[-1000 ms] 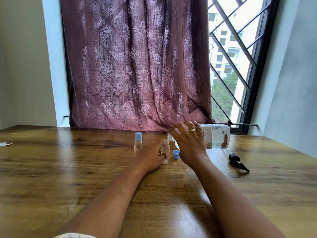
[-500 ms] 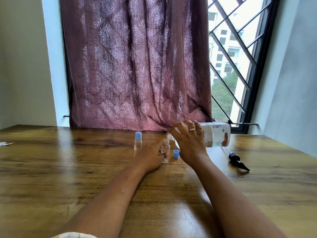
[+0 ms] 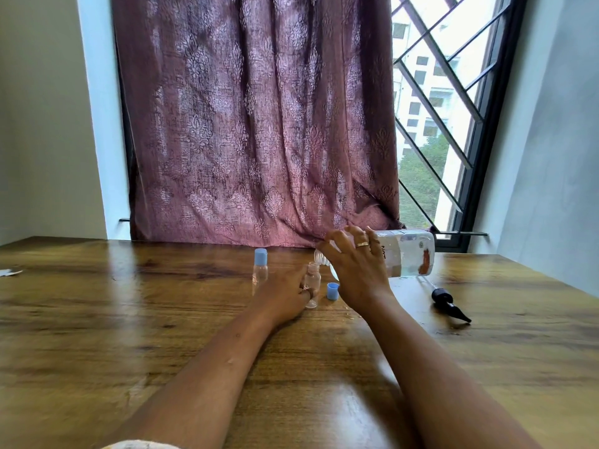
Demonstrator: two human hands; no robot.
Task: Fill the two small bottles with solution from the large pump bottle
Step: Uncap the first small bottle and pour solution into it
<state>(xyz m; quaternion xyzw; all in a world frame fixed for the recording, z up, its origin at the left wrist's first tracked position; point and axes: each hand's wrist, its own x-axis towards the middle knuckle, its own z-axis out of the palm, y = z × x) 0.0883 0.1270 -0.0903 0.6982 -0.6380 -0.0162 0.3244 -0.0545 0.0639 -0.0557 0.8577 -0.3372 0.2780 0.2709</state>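
My right hand [image 3: 356,270] grips the large clear bottle [image 3: 405,252], which lies nearly horizontal in the air with its open threaded neck over the mouth of an uncapped small bottle [image 3: 311,283]. My left hand [image 3: 283,294] holds that small bottle upright on the table. Its blue cap [image 3: 333,291] sits on the wood just to its right. A second small bottle [image 3: 260,270] with a blue cap on stands upright to the left of my left hand. The black pump head [image 3: 449,303] with its tube lies on the table at the right.
The wooden table [image 3: 129,319] runs to a maroon curtain [image 3: 259,124] and a barred window [image 3: 437,124] at the back. A scrap of paper [image 3: 9,272] lies at the far left edge. A grey wall stands to the right.
The large bottle's base has lifted slightly, tilting the neck a little more toward the small bottle. Both hands stay where they were.
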